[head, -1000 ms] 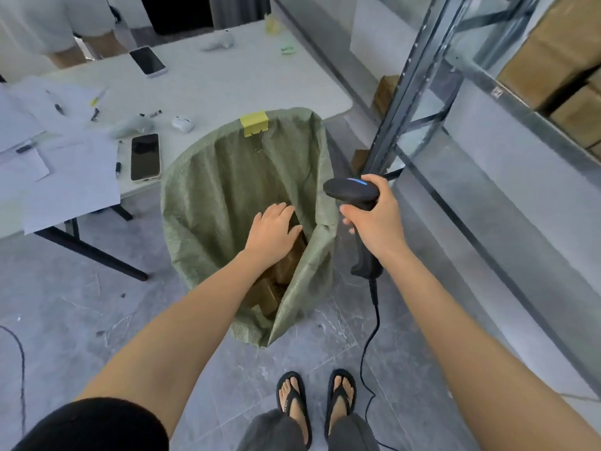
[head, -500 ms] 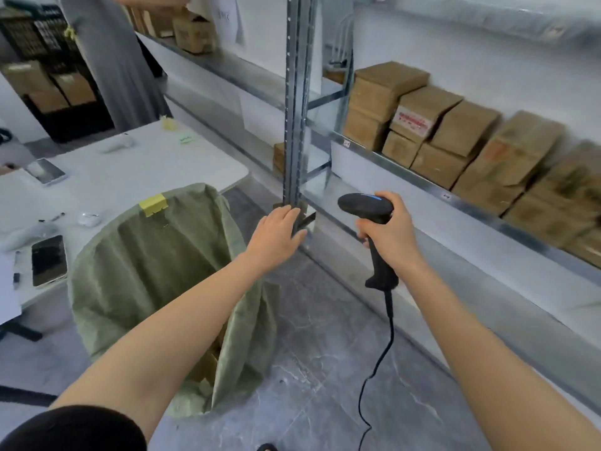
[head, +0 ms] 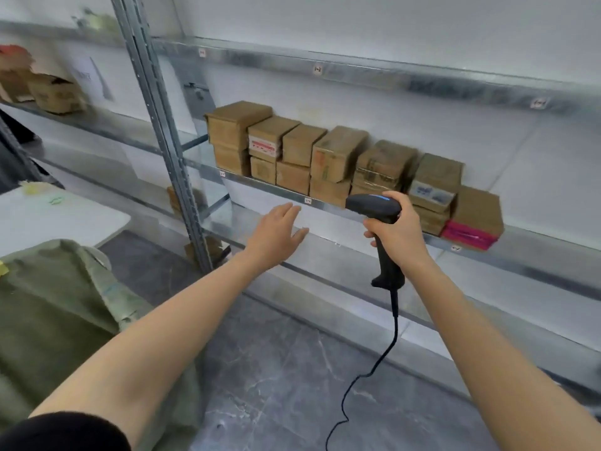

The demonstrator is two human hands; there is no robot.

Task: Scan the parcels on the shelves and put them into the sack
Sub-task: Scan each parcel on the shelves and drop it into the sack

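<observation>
At the middle tier of the grey galvanised metal shelf (head: 270, 189), the brown cardboard parcels (head: 328, 154) stood stacked two high in one row. Several had labels on their front faces, presumably so they could be read without turning each box. A flat bright pink parcel (head: 468, 235) lay under a brown box at the right end of the row. The left hand (head: 276, 234) reached toward the shelf edge with its fingers straight and lightly spread. It held nothing and was apart from the parcels, and looked ready to take one. The right hand (head: 398, 237) had its fingers wrapped round the grip of the black pistol-shaped barcode scanner (head: 374, 206). The scanner's head pointed leftward in front of the lower boxes, and its black cord (head: 387, 346) hung down toward the grey stone floor (head: 292, 385). Holding the scanner in one hand left the other free for lifting. The olive-green woven sack (head: 55, 320) sat at lower left beside the left arm, likely so that a scanned parcel needed only a short swing. Its inside could not be seen. With so many parcels on the shelf, the task seemed far from finished
</observation>
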